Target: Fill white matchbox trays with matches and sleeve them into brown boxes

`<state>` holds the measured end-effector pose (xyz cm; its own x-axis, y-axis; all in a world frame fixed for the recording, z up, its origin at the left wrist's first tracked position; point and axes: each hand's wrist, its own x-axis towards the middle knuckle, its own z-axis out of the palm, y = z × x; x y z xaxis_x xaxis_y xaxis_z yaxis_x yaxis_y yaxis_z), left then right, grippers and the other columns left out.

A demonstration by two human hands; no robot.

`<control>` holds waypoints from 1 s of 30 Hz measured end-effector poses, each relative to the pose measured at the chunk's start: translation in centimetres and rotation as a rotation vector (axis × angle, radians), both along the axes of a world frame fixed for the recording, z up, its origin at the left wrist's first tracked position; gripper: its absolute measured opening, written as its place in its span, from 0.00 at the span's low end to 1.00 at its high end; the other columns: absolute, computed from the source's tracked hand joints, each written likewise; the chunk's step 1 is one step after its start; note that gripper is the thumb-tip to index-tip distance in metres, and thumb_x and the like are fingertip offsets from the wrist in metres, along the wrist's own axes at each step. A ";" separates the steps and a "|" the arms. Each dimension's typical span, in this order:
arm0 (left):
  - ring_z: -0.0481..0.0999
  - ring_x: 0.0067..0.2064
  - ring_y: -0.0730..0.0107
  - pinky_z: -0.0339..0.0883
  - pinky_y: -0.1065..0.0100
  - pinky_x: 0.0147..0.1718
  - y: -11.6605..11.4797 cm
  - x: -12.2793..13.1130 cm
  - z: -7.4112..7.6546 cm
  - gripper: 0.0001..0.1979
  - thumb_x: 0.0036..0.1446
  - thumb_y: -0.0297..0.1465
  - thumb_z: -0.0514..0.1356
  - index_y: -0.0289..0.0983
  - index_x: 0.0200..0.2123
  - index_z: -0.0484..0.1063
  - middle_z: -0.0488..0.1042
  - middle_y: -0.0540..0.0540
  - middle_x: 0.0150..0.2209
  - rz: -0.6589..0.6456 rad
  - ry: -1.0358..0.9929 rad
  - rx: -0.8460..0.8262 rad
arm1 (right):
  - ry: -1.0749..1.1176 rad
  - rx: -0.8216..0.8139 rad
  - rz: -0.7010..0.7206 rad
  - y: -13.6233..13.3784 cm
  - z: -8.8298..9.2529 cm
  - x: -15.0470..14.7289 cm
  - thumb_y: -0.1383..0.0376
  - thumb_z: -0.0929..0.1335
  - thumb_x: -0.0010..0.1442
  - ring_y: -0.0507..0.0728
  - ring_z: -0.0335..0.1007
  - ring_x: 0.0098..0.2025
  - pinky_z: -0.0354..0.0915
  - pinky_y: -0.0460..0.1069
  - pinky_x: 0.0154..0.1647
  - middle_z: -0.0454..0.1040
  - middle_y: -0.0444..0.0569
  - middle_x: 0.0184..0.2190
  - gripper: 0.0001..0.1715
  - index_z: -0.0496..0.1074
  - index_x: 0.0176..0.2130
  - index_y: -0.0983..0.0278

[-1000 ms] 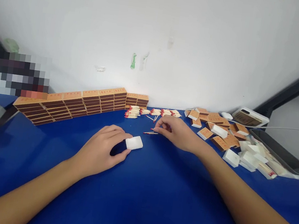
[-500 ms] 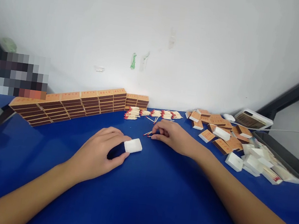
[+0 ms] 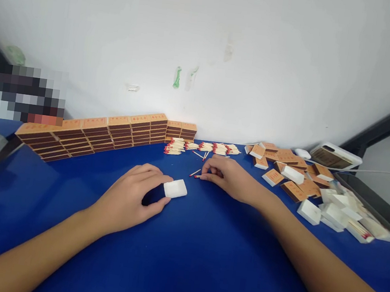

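My left hand (image 3: pixel 133 200) grips a small white matchbox tray (image 3: pixel 175 189) by its left end, thumb on the near side and fingers on the far side. The tray lies on the blue table. A short way to the right, my right hand (image 3: pixel 225 175) is closed in a pinch at the tabletop, with a red-tipped match (image 3: pixel 197 176) poking out from its fingertips. Beside that, another match (image 3: pixel 195 172) lies loose. Behind the fingers are a few more stray matches (image 3: pixel 198 154) and heaped matches (image 3: pixel 175 146) along the wall.
Stacked brown matchboxes (image 3: pixel 110 132) line the wall on the left. At right lie scattered matchbox sleeves (image 3: pixel 294 190), white trays (image 3: pixel 309 212), one tray holding matches (image 3: pixel 359 231), a dark phone-like slab (image 3: pixel 377 206) and a phone in a white case (image 3: pixel 335 156).
The view has shifted slightly, moving the scene a little to the right. Both hands keep nearly the same pose, and the tray has stayed in my left hand.
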<state>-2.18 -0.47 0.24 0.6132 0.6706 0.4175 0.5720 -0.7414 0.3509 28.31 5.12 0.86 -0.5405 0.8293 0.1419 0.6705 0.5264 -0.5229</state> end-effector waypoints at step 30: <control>0.78 0.56 0.55 0.73 0.53 0.56 -0.2 0.5 -0.7 0.20 0.67 0.33 0.65 0.41 0.61 0.73 0.82 0.43 0.52 0.003 -0.008 0.103 | 0.030 0.081 -0.021 0.1 -0.4 -0.4 0.61 0.69 0.71 0.56 0.67 0.38 0.65 0.51 0.41 0.70 0.50 0.42 0.08 0.77 0.48 0.59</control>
<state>-1.65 -0.72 -0.42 0.6072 0.6260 0.4894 0.5720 -0.7719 0.2776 27.88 5.17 0.49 -0.5174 0.8257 0.2248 0.6669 0.5536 -0.4988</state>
